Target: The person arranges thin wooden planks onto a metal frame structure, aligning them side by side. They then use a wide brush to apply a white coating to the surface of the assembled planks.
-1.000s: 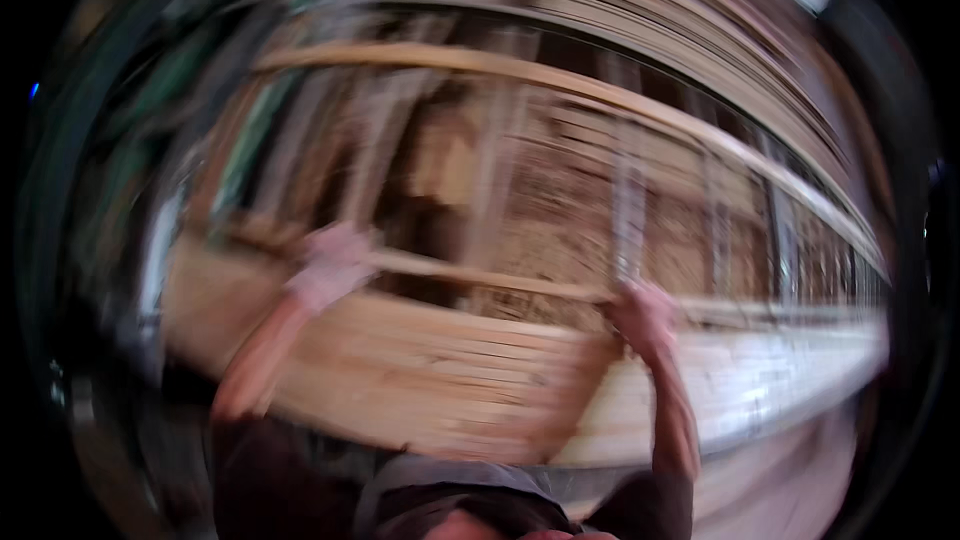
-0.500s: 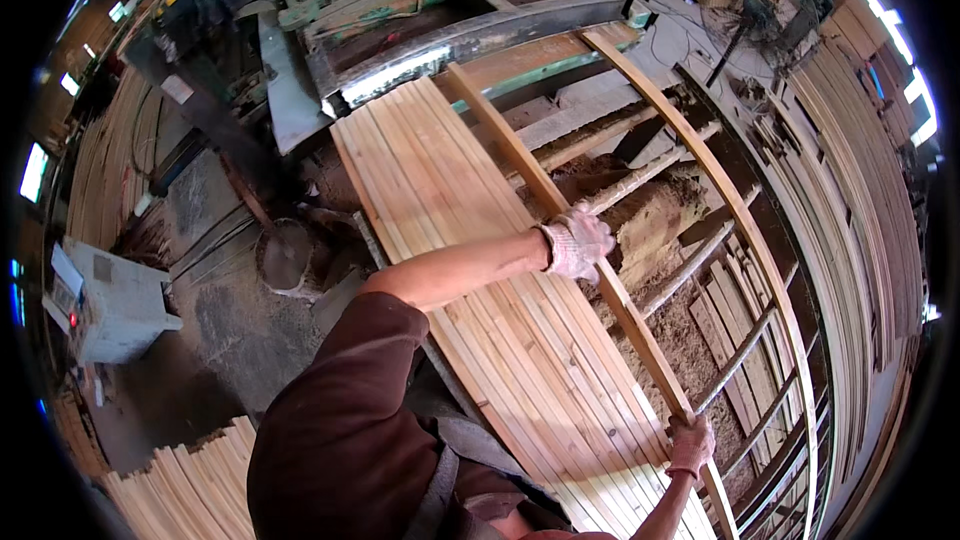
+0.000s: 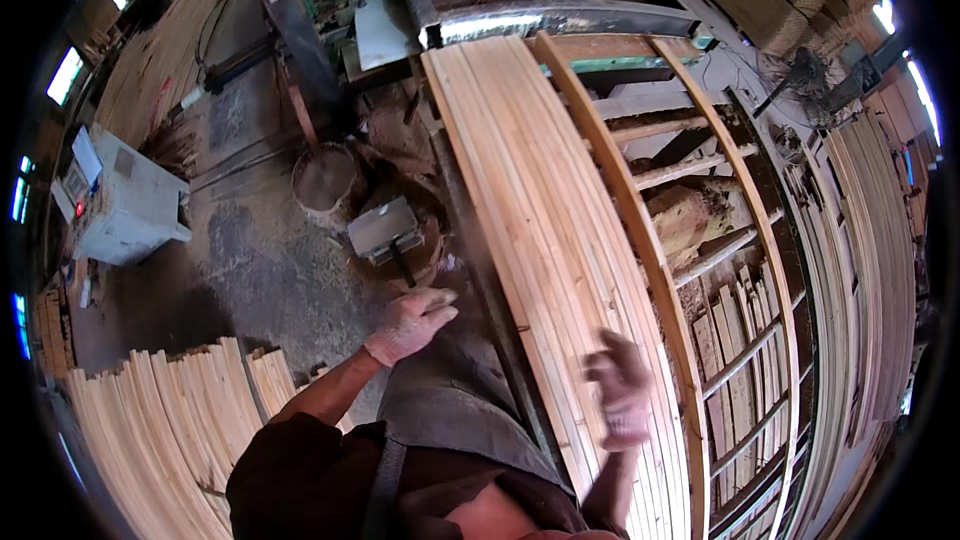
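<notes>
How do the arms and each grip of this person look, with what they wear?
The left grip and the right grip wear pale gloves with snug cuffs; the right one is blurred. Dark brown sleeves stop near the elbows, leaving both forearms bare.

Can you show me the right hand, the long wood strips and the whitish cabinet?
Right hand (image 3: 625,387): head view, middle of the hand.
Wood strips (image 3: 560,250): head view, top faces, around mid-length.
Whitish cabinet (image 3: 135,198): head view, side wall.

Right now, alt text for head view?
A blurred, gloved right hand is over long wooden strips laid side by side; the gloved left hand, apparently empty, is near a grey apron. A pale cabinet stands at left, with more wood lower left.
</notes>
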`<state>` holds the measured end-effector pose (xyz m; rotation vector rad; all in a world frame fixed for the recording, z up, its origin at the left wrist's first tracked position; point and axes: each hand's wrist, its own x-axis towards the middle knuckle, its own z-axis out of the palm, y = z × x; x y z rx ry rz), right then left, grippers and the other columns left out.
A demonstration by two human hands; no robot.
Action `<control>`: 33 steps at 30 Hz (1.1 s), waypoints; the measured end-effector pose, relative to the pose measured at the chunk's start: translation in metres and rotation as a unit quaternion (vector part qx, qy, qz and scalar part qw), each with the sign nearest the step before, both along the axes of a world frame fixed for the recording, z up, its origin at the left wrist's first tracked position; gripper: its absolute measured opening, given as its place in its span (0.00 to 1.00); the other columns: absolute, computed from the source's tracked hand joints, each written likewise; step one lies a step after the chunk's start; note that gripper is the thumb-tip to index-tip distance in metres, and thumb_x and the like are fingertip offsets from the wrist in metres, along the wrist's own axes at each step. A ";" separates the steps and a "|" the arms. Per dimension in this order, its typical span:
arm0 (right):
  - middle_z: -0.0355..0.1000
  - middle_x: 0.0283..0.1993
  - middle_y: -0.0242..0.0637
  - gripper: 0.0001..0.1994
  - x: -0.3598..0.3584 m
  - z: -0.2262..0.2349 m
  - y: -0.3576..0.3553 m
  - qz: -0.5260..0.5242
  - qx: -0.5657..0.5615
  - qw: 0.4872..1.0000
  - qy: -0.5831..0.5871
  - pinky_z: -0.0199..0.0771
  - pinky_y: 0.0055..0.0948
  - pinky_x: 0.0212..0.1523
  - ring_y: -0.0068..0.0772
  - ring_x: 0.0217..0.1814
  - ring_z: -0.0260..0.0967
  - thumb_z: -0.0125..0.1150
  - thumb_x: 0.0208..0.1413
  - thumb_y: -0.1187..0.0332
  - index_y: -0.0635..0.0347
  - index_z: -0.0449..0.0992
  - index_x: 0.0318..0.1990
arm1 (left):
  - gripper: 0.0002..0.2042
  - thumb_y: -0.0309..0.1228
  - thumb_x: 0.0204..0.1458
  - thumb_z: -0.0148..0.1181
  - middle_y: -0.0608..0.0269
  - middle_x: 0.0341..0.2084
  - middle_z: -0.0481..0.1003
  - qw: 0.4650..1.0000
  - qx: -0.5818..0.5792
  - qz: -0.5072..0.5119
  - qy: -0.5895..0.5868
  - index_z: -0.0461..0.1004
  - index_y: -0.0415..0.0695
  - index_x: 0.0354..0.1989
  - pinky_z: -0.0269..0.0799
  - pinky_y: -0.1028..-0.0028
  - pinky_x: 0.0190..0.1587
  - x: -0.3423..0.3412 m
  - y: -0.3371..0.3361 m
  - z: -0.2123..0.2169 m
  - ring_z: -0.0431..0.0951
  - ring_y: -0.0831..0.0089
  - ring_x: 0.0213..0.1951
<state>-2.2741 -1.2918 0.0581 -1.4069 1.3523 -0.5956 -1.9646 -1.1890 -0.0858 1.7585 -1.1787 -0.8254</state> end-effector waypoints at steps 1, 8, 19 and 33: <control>0.81 0.39 0.37 0.18 0.039 -0.002 0.007 0.053 0.081 0.995 -0.013 0.78 0.24 0.38 0.24 0.37 0.77 0.61 0.64 0.68 0.60 0.76 0.59 | 0.16 0.38 0.58 0.62 0.50 0.44 0.81 0.997 0.080 -0.008 -0.008 0.80 0.41 0.48 0.77 0.63 0.48 0.017 0.022 -0.031 0.82 0.55 0.47; 0.74 0.56 0.52 0.28 0.267 -0.227 -0.011 0.278 -0.037 0.950 0.140 0.74 0.51 0.52 0.58 0.56 0.74 0.56 0.64 0.54 0.50 0.62 0.69 | 0.17 0.42 0.57 0.55 0.51 0.27 0.78 0.959 0.280 -0.045 0.016 0.78 0.38 0.40 0.75 0.63 0.38 0.120 0.251 -0.211 0.79 0.60 0.33; 0.72 0.55 0.44 0.20 0.432 -0.445 -0.011 0.266 -0.157 0.943 0.127 0.75 0.39 0.55 0.42 0.58 0.71 0.56 0.62 0.62 0.55 0.68 0.60 | 0.24 0.47 0.61 0.61 0.52 0.44 0.74 0.571 0.326 0.524 0.542 0.69 0.38 0.52 0.77 0.59 0.50 0.147 0.486 -0.180 0.76 0.58 0.48; 0.73 0.32 0.49 0.18 0.335 -0.110 -0.047 0.307 -0.211 0.910 0.184 0.74 0.44 0.33 0.47 0.33 0.73 0.56 0.61 0.58 0.65 0.74 0.49 | 0.11 0.43 0.61 0.56 0.67 0.27 0.64 0.727 0.220 0.322 0.566 0.68 0.49 0.35 0.62 0.71 0.29 0.190 0.345 -0.234 0.66 0.71 0.30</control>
